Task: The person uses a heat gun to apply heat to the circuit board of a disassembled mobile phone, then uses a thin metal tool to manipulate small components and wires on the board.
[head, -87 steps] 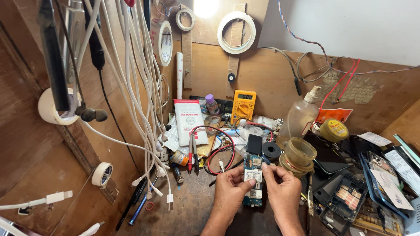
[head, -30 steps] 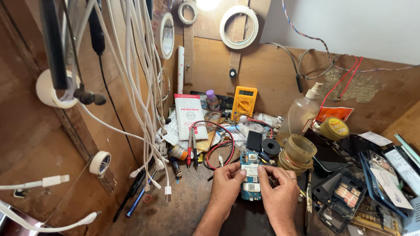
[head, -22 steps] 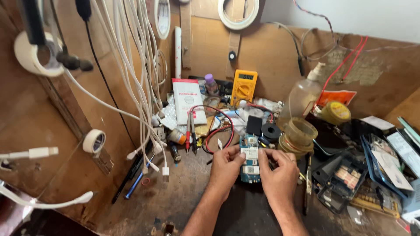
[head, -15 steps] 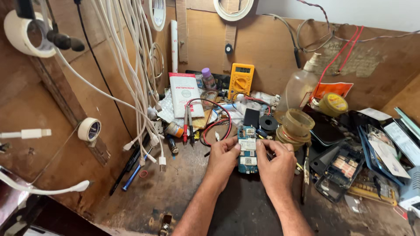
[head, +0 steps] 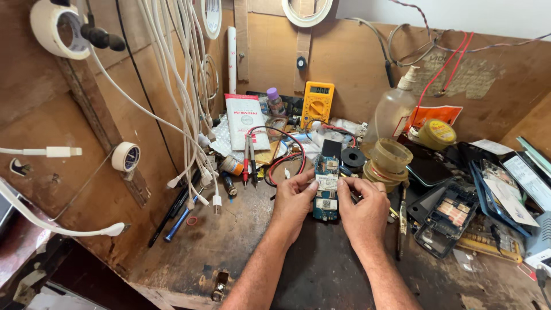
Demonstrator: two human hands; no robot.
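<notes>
A blue phone circuit board (head: 327, 192) with white stickers lies on the dark mat (head: 327, 270) of a wooden workbench. My left hand (head: 294, 201) grips its left edge, fingertips on the upper part. My right hand (head: 363, 208) rests against its right edge, thumb and forefinger pinched near the board's top right; whether they hold a small tool I cannot tell. Both forearms come in from the bottom of the view.
Behind the board are a yellow multimeter (head: 317, 104) with red and black probes (head: 249, 162), a clear pump bottle (head: 393, 115), tape rolls (head: 389, 161) and a black ring (head: 352, 157). Opened phones (head: 450, 215) lie right. White cables (head: 183, 103) hang left.
The view has tilted down and moved closer over the bench. Both hands stay on the circuit board, the fingers shifting slightly at its upper edge.
</notes>
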